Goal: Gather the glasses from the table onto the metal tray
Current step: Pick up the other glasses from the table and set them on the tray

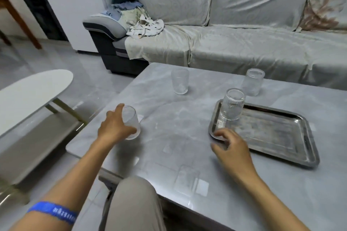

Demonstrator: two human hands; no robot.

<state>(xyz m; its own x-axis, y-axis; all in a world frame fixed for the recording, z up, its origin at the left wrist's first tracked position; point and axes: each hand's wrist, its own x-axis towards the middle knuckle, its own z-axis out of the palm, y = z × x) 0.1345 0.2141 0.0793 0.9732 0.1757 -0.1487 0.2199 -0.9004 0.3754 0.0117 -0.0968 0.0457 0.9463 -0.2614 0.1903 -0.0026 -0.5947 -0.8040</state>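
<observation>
Gripping glass (131,122) with left hand (114,127); right hand (232,148) half-curled, empty, at tray (281,148) corner; wristband (53,212) writing unreadable.

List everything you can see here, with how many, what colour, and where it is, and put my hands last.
glasses: four, clear. One on the metal tray, two on the table at the far side, one at the left hand.
metal tray: one, silver, right side of table.
table: one, grey marble look, centre.
sofa: one, pale grey cover, behind table.
clothes: a heap, white and blue, on the sofa's left end.
side table: one, white top, left.
wristband: one, blue, left forearm.
left hand: grasping a glass.
right hand: at the tray's near corner, empty.
</observation>
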